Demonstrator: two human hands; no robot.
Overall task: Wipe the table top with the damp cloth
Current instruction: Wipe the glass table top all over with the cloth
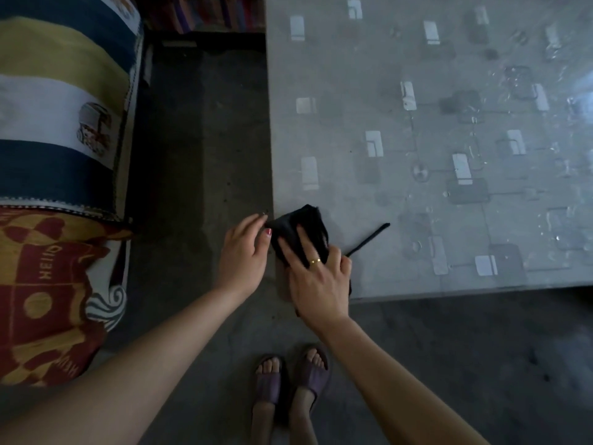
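A black damp cloth (305, 224) lies on the near left corner of the grey table top (417, 123), which has a pattern of pale rectangles under a glossy cover. My right hand (316, 281) presses flat on the cloth with straight fingers; a gold ring sits on one finger. My left hand (245, 252) is just off the table's left edge, its thumb and fingertips touching the cloth's left corner. A thin black strip (369, 238) trails from the cloth to the right across the table.
A sofa or bed with striped and patterned covers (61, 123) stands to the left, across a narrow strip of dark concrete floor (205, 139). My feet in purple sandals (292, 374) stand on the floor below the table's corner. Water drops glisten on the table's far right.
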